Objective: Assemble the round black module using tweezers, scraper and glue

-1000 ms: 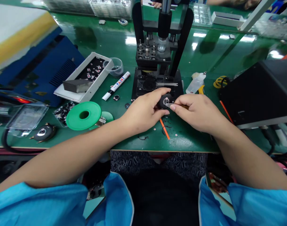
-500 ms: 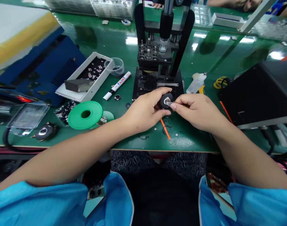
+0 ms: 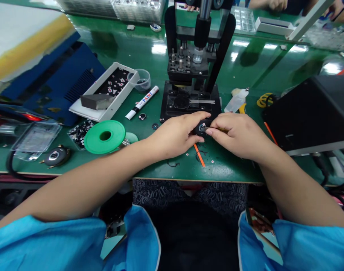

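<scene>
Above the bench's front, in front of the press, my left hand [image 3: 176,135] curls its fingers and thumb around a round black part [image 3: 199,130] with a shiny centre. My right hand [image 3: 239,133] pinches a thin metal tool [image 3: 222,130], its tip at the centre of that part. Fingers cover much of both things. Just behind them, a flat slotted metal strip [image 3: 203,101] lies on the base of a black hand press [image 3: 180,77]. An orange stick [image 3: 199,156] rests on the bench below my hands.
To the left are a green spool [image 3: 97,141], a paint marker [image 3: 142,102], a white tray [image 3: 119,99] of small parts, and another round black device [image 3: 57,156]. A small bottle [image 3: 236,101] and a black box [image 3: 307,111] stand right. Other people's hands [image 3: 277,4] show across the bench.
The round part has tilted and its bright centre now shows less. The tool's tip is less exposed between my fingers. The whole view has shifted slightly; both hands keep their grip.
</scene>
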A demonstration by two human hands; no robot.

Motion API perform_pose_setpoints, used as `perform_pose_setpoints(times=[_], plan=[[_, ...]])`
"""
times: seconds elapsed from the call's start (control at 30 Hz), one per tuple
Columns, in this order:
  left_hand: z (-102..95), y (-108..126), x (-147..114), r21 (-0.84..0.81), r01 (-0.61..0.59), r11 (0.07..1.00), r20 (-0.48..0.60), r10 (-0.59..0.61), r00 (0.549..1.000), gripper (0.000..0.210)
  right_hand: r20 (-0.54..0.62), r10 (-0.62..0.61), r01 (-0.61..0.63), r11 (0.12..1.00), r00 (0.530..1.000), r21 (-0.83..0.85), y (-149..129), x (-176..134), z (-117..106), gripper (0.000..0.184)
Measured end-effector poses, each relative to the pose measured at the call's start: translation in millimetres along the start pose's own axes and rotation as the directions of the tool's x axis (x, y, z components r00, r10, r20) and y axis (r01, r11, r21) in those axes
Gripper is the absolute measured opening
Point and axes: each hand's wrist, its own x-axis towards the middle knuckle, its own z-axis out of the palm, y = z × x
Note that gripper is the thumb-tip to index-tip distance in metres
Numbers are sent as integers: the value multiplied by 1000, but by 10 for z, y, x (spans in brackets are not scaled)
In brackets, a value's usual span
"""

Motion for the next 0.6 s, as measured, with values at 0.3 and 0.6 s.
perform_pose_setpoints(times=[0.3,0.6], plan=[[14,32,15,20,76,997,-22,-75,997,67,7,-4,6,962,1000,-272,-50,-24,31,32],[36,36,26,3,135,991,-55,-134,989,67,-33,0,-14,904,999,-427,-111,-54,108,41]])
